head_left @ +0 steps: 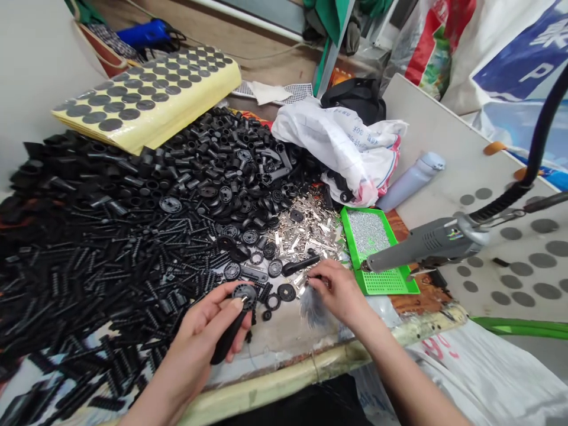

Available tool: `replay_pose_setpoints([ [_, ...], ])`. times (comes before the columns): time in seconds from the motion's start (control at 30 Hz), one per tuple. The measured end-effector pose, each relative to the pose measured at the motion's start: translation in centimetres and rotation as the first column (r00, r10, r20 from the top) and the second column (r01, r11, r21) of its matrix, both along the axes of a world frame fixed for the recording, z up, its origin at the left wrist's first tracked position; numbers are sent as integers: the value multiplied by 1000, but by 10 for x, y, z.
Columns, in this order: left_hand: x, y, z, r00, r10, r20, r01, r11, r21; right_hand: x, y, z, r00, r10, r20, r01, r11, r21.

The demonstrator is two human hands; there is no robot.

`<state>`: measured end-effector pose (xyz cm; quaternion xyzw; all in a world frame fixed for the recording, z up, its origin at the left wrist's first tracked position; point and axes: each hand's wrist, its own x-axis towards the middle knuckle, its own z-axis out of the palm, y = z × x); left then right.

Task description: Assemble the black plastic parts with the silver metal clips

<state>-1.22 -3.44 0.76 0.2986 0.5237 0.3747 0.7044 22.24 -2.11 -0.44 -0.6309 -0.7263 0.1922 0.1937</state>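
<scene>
My left hand (210, 325) is wrapped round a black plastic handle with a round, slotted disc head (244, 295). My thumb presses beside a small shiny metal bit on that disc. To the right, my right hand (335, 291) has its fingers pinched together; what they hold is hidden. Just below those fingers is a blurred grey-blue, bristly tuft (314, 306). A black handle part (301, 264) lies by the fingertips, at the edge of a heap of small metal plates (306, 228). Between the hands lie loose black discs (286, 292) and rings.
Black ridged rods (119, 266) and tubular caps (146, 171) cover the left side. A yellow stack of round stickers (186, 106) rests behind them. At right, a grey power screwdriver (426, 245) hangs over a green tray (388, 222) of tiny silver parts, near a pale bottle (412, 177).
</scene>
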Motion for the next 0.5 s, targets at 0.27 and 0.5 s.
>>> replay_pose_setpoints([
  [0.27, -2, 3, 1, 1000, 13, 12, -14, 999, 43, 0, 10, 3, 990, -106, -97, 117, 986, 115],
  [0.5, -16, 7, 7, 994, 109, -27, -107, 991, 86, -44, 6, 5, 957, 167, -237, -156, 986, 66],
])
